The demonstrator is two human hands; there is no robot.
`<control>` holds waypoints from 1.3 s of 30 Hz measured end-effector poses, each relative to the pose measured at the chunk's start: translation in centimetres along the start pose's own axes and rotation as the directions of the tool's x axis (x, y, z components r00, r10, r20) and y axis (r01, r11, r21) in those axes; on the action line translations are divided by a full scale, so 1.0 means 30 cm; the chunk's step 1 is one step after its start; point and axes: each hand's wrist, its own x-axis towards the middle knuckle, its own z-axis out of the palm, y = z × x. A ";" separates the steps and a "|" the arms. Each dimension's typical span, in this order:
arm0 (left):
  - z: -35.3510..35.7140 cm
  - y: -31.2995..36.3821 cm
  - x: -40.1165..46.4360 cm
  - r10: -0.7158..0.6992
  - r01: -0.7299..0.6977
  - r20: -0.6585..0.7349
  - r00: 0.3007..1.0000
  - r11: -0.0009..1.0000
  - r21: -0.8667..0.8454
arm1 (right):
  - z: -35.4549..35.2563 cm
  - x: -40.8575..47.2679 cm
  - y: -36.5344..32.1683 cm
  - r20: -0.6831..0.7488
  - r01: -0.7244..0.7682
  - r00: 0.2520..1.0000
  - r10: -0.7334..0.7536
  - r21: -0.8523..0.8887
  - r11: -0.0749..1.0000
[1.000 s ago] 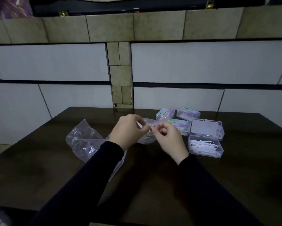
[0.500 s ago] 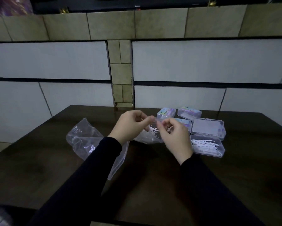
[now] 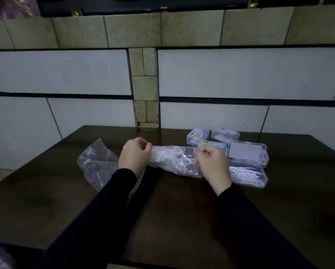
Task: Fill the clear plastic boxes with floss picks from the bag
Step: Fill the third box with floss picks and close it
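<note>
A clear plastic bag (image 3: 172, 160) of white floss picks (image 3: 174, 158) is stretched wide between my hands over the dark table. My left hand (image 3: 134, 157) pinches the bag's left rim. At the right rim, my right hand (image 3: 213, 166) pinches the plastic. An open clear box (image 3: 259, 177) with white floss picks in it lies just right of my right hand, its lid (image 3: 247, 153) folded back behind it. Three closed clear boxes with coloured labels (image 3: 197, 133) (image 3: 225, 133) (image 3: 213, 145) sit behind.
A second, crumpled clear bag (image 3: 96, 162) lies to the left, partly under my left forearm. The dark wooden table (image 3: 46, 200) ends at a tiled wall close behind the boxes. Its front edge runs along the bottom of the view.
My hands were close together at the bag's mouth; they have moved apart sideways, pulling the bag open wide so the floss picks inside show.
</note>
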 end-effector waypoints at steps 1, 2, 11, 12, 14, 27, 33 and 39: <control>-0.003 -0.005 0.006 -0.025 0.023 0.027 0.999 0.997 0.068 | -0.001 0.001 0.002 -0.010 -0.008 1.000 0.008 0.006 1.000; -0.007 -0.007 0.009 -0.057 0.047 0.062 0.996 0.987 0.153 | -0.002 0.003 0.006 -0.015 -0.012 1.000 0.012 0.010 1.000; -0.047 0.014 0.002 -0.122 0.095 0.124 0.985 0.974 0.206 | -0.011 -0.002 0.012 -0.020 -0.031 0.999 0.031 0.001 1.000; -0.056 0.015 0.002 -0.099 0.081 0.099 0.990 0.982 0.173 | -0.013 -0.003 0.013 -0.024 -0.033 0.999 0.034 0.009 0.999; -0.077 0.023 0.002 -0.054 0.050 0.035 0.998 0.992 0.118 | -0.017 -0.007 0.016 -0.024 -0.033 0.999 0.034 0.032 0.999; -0.169 0.136 -0.037 0.330 -0.287 -0.339 0.881 0.943 0.172 | -0.012 -0.014 0.031 0.122 -0.120 0.986 0.117 0.014 0.993; -0.195 0.154 -0.042 0.432 -0.349 -0.393 0.812 0.898 0.268 | -0.016 -0.026 0.002 0.196 -0.195 0.963 0.185 0.033 0.980; -0.204 0.172 -0.048 0.530 -0.425 -0.442 0.723 0.847 0.319 | -0.012 -0.022 -0.009 0.231 -0.258 0.946 0.225 0.122 0.958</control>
